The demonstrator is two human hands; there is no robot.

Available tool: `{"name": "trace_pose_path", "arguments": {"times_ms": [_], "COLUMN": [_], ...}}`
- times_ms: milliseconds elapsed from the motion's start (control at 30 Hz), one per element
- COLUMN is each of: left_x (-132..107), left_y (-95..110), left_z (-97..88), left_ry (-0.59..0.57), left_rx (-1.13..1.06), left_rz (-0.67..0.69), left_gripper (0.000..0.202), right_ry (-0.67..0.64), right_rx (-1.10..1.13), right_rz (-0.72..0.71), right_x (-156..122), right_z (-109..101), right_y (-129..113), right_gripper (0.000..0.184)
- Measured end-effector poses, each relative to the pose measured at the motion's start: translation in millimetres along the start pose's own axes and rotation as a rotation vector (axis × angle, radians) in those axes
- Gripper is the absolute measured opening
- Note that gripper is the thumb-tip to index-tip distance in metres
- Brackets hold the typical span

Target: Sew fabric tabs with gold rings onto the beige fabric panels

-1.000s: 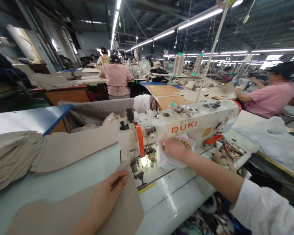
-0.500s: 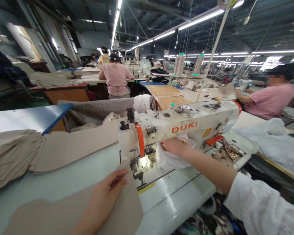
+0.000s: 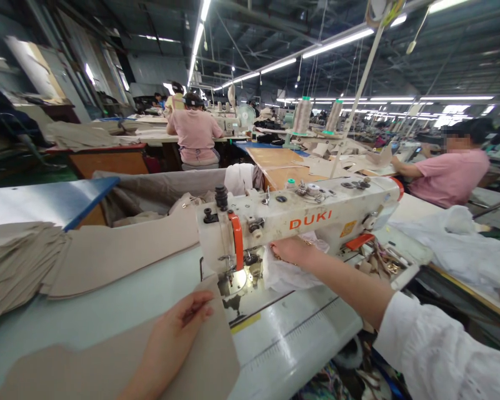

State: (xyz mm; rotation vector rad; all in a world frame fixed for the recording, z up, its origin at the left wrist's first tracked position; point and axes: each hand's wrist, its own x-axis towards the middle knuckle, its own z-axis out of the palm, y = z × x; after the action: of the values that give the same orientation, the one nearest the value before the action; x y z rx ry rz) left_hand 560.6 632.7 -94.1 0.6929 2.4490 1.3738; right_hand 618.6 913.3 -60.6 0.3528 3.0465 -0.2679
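Note:
My left hand (image 3: 177, 328) is closed on the edge of a beige fabric panel (image 3: 214, 353), thumb and fingers pinched near its upper corner. The panel lies on the table in front of the sewing machine (image 3: 308, 219), its corner beside the lit needle area (image 3: 236, 280). My right hand (image 3: 289, 250) reaches under the machine arm into a thin white plastic bag (image 3: 281, 275). Gold-coloured metal pieces (image 3: 277, 254) show around it. Its fingers are mostly hidden in the bag, so what they grip does not show.
Stacked beige panels (image 3: 20, 266) lie at the left, and another panel (image 3: 120, 255) stretches behind the machine. A tray (image 3: 383, 264) with fabric bits and metal hardware stands right. White plastic (image 3: 462, 239) covers the right-hand table. Co-workers (image 3: 198, 130) sit beyond.
The view has shifted slightly, moving the scene a little left. My left hand stays on the panel, and my right hand stays in the bag with little visible movement.

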Motion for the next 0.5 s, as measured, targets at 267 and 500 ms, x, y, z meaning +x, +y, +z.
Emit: {"name": "trace_pose_path", "arguments": {"times_ms": [267,500], "left_x": [2.5,-10.3], "left_y": [4.7,11.9], "left_z": [0.2,4.3], "left_ry": [0.042,-0.038], "left_rx": [-0.035,-0.176], "left_rz": [0.016,-0.054], "left_gripper": [0.024,0.025], "right_ry": [0.172,0.111], "right_rx": [0.485,0.998], "right_rz": [0.018,-0.048], "right_x": [-40.1,-73.1], "right_z": [1.3,37.1], "right_y": [0.6,-60.0], "right_gripper": [0.019,0.019]}}
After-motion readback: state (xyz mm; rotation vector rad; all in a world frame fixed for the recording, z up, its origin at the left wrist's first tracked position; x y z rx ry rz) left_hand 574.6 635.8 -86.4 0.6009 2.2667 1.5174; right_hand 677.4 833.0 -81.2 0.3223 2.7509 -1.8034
